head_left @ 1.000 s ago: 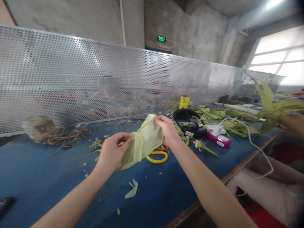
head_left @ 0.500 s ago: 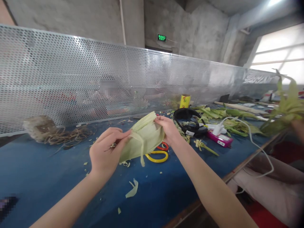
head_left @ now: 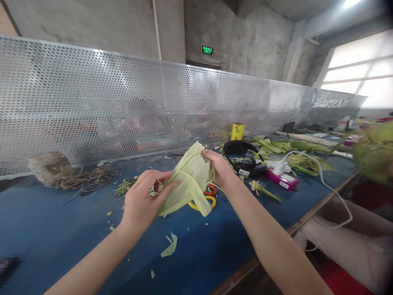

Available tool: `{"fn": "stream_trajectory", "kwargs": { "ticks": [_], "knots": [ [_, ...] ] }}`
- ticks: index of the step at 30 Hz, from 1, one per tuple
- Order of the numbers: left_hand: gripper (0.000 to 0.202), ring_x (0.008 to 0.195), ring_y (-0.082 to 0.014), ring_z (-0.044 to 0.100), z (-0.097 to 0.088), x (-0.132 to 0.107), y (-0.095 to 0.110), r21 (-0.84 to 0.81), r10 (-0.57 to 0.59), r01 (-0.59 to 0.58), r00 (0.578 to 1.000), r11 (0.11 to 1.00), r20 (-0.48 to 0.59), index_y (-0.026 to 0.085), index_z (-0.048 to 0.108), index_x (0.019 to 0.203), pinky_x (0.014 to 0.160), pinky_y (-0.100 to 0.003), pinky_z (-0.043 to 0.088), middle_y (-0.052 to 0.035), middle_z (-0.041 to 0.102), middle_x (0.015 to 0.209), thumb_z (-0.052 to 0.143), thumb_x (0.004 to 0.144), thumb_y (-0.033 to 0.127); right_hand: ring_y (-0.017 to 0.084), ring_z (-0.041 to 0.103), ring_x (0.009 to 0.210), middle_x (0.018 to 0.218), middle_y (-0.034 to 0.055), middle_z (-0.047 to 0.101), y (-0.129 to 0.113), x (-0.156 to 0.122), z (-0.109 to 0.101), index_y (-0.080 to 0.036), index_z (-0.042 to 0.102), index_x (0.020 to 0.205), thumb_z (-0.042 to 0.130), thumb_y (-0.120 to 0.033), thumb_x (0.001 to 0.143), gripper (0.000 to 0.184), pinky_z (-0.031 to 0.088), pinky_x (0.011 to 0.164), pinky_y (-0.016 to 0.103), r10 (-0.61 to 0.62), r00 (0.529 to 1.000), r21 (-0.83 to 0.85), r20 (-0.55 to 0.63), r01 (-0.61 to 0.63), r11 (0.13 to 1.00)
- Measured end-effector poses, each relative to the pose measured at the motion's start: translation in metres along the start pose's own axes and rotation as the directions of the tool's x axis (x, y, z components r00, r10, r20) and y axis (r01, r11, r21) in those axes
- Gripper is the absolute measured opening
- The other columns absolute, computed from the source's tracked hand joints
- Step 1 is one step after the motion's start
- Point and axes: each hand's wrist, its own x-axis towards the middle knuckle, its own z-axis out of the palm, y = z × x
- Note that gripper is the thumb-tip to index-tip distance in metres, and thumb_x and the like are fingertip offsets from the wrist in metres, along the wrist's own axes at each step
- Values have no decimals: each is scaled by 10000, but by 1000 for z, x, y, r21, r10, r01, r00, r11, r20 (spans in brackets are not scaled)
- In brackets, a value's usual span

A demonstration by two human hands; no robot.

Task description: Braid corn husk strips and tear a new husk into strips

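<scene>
A pale green corn husk (head_left: 187, 180) is held up over the blue table between my two hands. My right hand (head_left: 221, 169) grips its upper right end, the fingers partly hidden behind it. At the left edge, my left hand (head_left: 147, 192) pinches the husk between thumb and fingers. A folded strip of the husk hangs down in front, its tip pointing low and right. Behind and below the husk lie scissors with yellow (head_left: 202, 203) and red handles, their blades out of sight.
Right of my hands are a black headset (head_left: 242, 157), a magenta power strip (head_left: 282, 179) with a white cable, and green husk scraps. Twine (head_left: 89, 176) lies at left. A perforated metal screen (head_left: 172, 102) runs behind. Another person sits at right near a bundle of green leaves.
The loose strip has spread wider and swung right. My left hand has shifted slightly right along the husk. At far right, the green leafy bundle has dropped lower.
</scene>
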Motion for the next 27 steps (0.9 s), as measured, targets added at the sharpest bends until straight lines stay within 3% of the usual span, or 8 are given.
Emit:
{"fn": "stream_trajectory", "kwargs": {
  "ticks": [5, 9, 13, 17, 20, 22, 24, 27],
  "knots": [
    [107, 658, -148, 557, -2, 2, 1, 17, -5, 4, 1000, 1000, 24, 191, 609, 776, 539, -237, 452, -17, 613, 696, 547, 778, 278, 96, 495, 435, 494, -50, 552, -2, 1, -4, -168, 555, 596, 625, -193, 579, 76, 403, 500, 232, -12, 1000, 8, -19, 12, 1000],
    [168, 600, -135, 562, -2, 6, 5, 32, -98, 96, 990, 995, 96, 197, 623, 817, 508, -224, 451, -20, 631, 728, 511, 790, 319, 94, 497, 437, 496, -45, 555, -2, 1, -3, -161, 558, 589, 615, -186, 577, 64, 403, 497, 228, -15, 1000, 7, -19, 15, 1000],
    [133, 597, -123, 570, -2, 7, 7, 50, -78, 74, 991, 996, 105, 193, 610, 765, 518, -204, 452, -13, 631, 719, 498, 799, 256, 102, 508, 452, 502, -44, 567, -2, 3, -4, -168, 559, 587, 621, -182, 579, 63, 401, 492, 231, -12, 999, 1, -40, 12, 1000],
    [89, 635, -132, 562, -5, 8, 4, 114, 86, -87, 996, 990, 12, 179, 578, 763, 580, -224, 466, -21, 604, 694, 499, 802, 175, 126, 530, 467, 481, -44, 559, -2, 5, -6, -178, 552, 588, 636, -201, 586, 87, 413, 513, 255, 0, 997, -1, -71, 0, 1000],
    [76, 688, -155, 557, -6, 7, 0, 95, 306, -305, 952, 948, 8, 164, 574, 817, 661, -274, 478, -43, 601, 718, 522, 785, 118, 140, 545, 486, 483, -37, 562, -2, 5, -6, -178, 563, 601, 636, -199, 592, 77, 422, 528, 267, 17, 997, 2, -77, -17, 1000],
    [110, 722, -168, 564, -5, 5, 1, 69, 336, -337, 941, 939, 35, 160, 576, 874, 689, -294, 485, -58, 610, 759, 561, 767, 138, 146, 554, 504, 506, -30, 575, -3, 5, -7, -177, 570, 619, 630, -195, 602, 65, 427, 536, 270, 24, 997, 8, -79, -24, 1000],
    [178, 724, -165, 576, -2, 2, 3, 43, 231, -234, 971, 971, 69, 163, 578, 940, 671, -283, 496, -64, 619, 798, 579, 765, 190, 147, 561, 519, 519, -29, 582, -4, 5, -8, -178, 571, 633, 619, -191, 617, 52, 434, 548, 271, 26, 996, 21, -85, -24, 999],
    [248, 609, -124, 577, 2, 0, 9, -42, -91, 97, 987, 994, 133, 184, 580, 1020, 544, -228, 506, -46, 632, 795, 549, 787, 264, 138, 561, 518, 533, -28, 587, -6, 7, -11, -177, 567, 634, 592, -177, 643, 27, 443, 560, 268, 30, 995, 46, -96, -26, 999]
  ]
}}
